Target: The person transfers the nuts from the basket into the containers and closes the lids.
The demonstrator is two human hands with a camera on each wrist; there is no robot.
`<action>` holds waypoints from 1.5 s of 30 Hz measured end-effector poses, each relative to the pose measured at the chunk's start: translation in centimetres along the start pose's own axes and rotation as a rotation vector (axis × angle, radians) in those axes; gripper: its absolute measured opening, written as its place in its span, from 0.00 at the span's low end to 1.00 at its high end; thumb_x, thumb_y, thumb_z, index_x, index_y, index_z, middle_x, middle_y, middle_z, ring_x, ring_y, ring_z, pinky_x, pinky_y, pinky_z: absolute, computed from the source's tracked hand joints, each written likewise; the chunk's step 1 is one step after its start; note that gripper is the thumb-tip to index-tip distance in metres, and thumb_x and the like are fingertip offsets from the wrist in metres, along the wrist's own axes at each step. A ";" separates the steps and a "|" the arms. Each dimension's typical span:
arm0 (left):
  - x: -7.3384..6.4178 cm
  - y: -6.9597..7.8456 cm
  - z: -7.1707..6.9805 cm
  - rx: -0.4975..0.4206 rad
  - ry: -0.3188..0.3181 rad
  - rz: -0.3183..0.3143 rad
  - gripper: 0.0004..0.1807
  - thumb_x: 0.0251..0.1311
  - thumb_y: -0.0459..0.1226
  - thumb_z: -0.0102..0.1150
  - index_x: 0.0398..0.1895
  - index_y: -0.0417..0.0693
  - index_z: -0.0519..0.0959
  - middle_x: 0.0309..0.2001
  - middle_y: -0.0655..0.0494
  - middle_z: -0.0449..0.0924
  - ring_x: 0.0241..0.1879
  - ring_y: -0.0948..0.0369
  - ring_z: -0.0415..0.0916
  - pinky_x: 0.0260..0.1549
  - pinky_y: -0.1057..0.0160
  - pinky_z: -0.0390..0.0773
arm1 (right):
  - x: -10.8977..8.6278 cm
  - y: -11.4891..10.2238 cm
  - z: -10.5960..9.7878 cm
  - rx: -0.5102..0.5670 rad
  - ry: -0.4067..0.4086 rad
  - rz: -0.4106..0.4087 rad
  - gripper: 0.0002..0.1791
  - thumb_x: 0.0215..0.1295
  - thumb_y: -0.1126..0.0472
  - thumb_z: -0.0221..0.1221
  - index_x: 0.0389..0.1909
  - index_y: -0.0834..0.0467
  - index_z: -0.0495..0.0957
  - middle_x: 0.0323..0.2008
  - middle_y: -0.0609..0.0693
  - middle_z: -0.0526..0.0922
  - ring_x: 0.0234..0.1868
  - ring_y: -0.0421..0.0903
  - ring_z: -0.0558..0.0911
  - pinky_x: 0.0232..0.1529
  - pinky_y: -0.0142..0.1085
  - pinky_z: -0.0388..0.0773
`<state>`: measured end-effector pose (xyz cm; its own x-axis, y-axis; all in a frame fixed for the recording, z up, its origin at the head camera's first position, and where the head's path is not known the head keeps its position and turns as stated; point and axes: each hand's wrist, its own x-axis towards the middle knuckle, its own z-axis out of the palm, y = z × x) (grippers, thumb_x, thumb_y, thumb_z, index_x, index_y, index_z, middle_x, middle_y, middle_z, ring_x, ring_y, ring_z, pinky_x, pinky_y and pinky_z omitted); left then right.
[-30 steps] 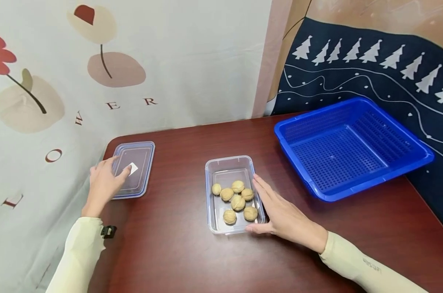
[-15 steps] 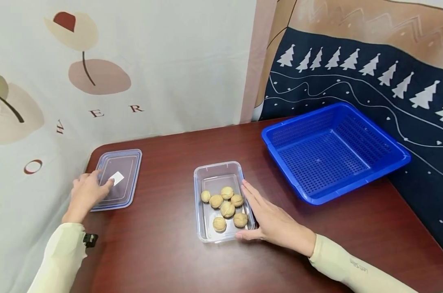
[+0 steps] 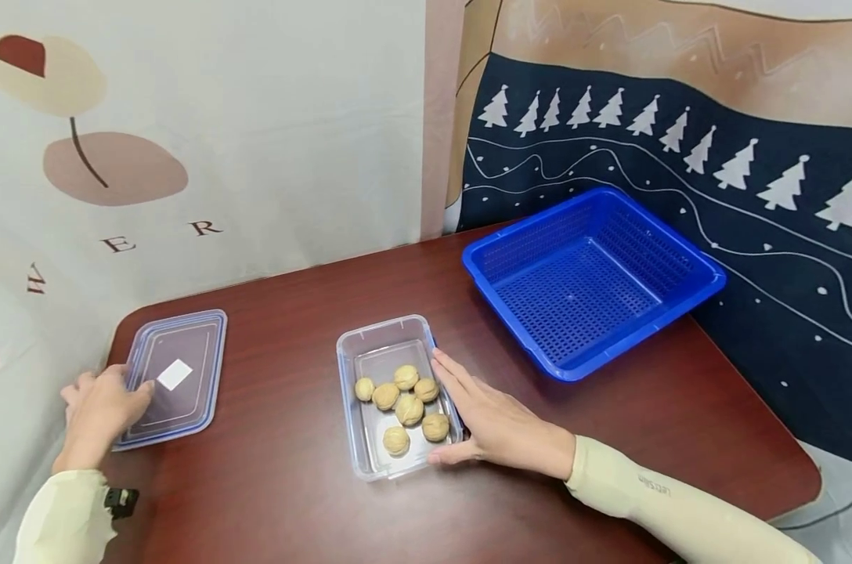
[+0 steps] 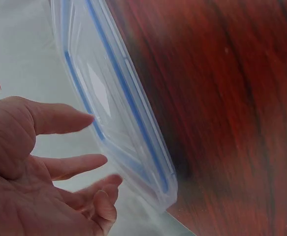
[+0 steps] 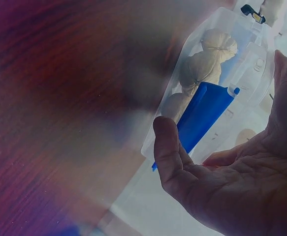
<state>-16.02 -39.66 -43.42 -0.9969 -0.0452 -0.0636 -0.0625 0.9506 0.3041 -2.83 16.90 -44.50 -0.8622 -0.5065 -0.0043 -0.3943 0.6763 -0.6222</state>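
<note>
In the head view, a clear plastic food container [image 3: 351, 423] stands on the table with several walnuts [image 3: 409, 409] inside. My right hand [image 3: 500, 427] rests along its right side, fingers stretched along the wall and thumb at the near right corner. A blue piece [image 5: 202, 115] shows against the container's side in the right wrist view. To the left lies a clear lid with blue edging [image 3: 196, 392] and a white label. Over its left edge is my left hand [image 3: 102, 407], thumb above the rim. In the left wrist view the fingers are loosely spread beside it.
A blue perforated basket [image 3: 574, 301] stands at the back right of the brown table [image 3: 278, 509]. A printed white curtain [image 3: 292, 141] hangs behind and to the left. Dark cloth with tree prints [image 3: 609, 164] hangs behind the basket.
The head view has turned to the right, so everything appears farther left. My right hand stays against the container; my left hand stays at the lid's left edge.
</note>
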 end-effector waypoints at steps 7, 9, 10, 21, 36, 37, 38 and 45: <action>-1.6 -1.4 -0.4 0.031 0.094 0.048 0.05 0.54 0.26 0.50 0.23 0.34 0.74 0.22 0.39 0.71 0.31 0.35 0.68 0.38 0.38 0.60 | 0.2 -0.7 0.1 0.019 -0.030 -0.001 0.71 0.62 0.22 0.67 0.90 0.56 0.42 0.89 0.44 0.38 0.84 0.53 0.58 0.74 0.55 0.68; -1.7 -1.1 -0.5 0.019 0.106 0.041 0.05 0.51 0.25 0.50 0.22 0.35 0.75 0.19 0.47 0.70 0.27 0.41 0.69 0.34 0.44 0.63 | 0.1 -0.7 0.0 0.021 -0.030 0.002 0.71 0.62 0.22 0.67 0.90 0.56 0.42 0.89 0.44 0.38 0.83 0.53 0.58 0.73 0.56 0.68; -1.6 -0.9 -0.6 0.012 0.110 0.030 0.06 0.51 0.25 0.50 0.24 0.33 0.78 0.20 0.45 0.72 0.27 0.41 0.70 0.31 0.47 0.65 | 0.1 -0.6 -0.1 0.022 -0.025 0.003 0.71 0.62 0.22 0.67 0.90 0.57 0.42 0.89 0.44 0.39 0.83 0.54 0.59 0.73 0.56 0.69; -1.4 -0.7 -1.1 -0.094 -0.008 -0.021 0.24 0.58 0.27 0.56 0.59 0.24 0.77 0.41 0.29 0.86 0.42 0.29 0.81 0.36 0.40 0.77 | -0.2 -0.9 -0.4 0.019 -0.020 0.013 0.71 0.61 0.23 0.69 0.90 0.56 0.43 0.89 0.44 0.40 0.81 0.54 0.64 0.67 0.56 0.75; -5.1 1.9 -0.2 -0.465 -0.028 0.043 0.20 0.66 0.22 0.57 0.61 0.26 0.76 0.29 0.51 0.82 0.26 0.64 0.78 0.28 0.67 0.80 | -0.3 -1.0 -1.0 0.020 -0.018 -0.009 0.70 0.63 0.25 0.69 0.90 0.58 0.43 0.89 0.51 0.43 0.81 0.57 0.63 0.69 0.57 0.73; -5.3 2.1 -0.2 -0.475 -0.016 0.060 0.20 0.65 0.22 0.57 0.61 0.26 0.76 0.28 0.51 0.81 0.25 0.64 0.78 0.28 0.67 0.80 | -0.3 -1.0 -1.0 0.017 -0.017 -0.012 0.70 0.63 0.26 0.69 0.90 0.58 0.43 0.89 0.52 0.43 0.81 0.58 0.64 0.69 0.57 0.73; -5.6 2.3 -0.2 -0.482 -0.008 0.069 0.21 0.65 0.22 0.56 0.62 0.27 0.76 0.28 0.51 0.81 0.25 0.64 0.77 0.28 0.67 0.81 | -0.2 -1.0 -1.0 0.014 -0.017 -0.015 0.70 0.64 0.26 0.69 0.90 0.58 0.43 0.89 0.52 0.43 0.81 0.58 0.64 0.68 0.57 0.74; -7.1 3.6 0.0 -0.503 0.037 0.084 0.22 0.64 0.23 0.57 0.62 0.31 0.80 0.25 0.56 0.78 0.23 0.66 0.73 0.23 0.69 0.72 | 0.0 -1.2 -1.1 0.021 -0.022 -0.004 0.70 0.63 0.25 0.69 0.90 0.57 0.42 0.89 0.50 0.43 0.80 0.58 0.65 0.67 0.58 0.75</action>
<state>-9.15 -35.93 -41.89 -0.9999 0.0056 0.0120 0.0126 0.6867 0.7269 -2.71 16.68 -42.86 -0.8533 -0.5210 -0.0183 -0.3910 0.6627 -0.6387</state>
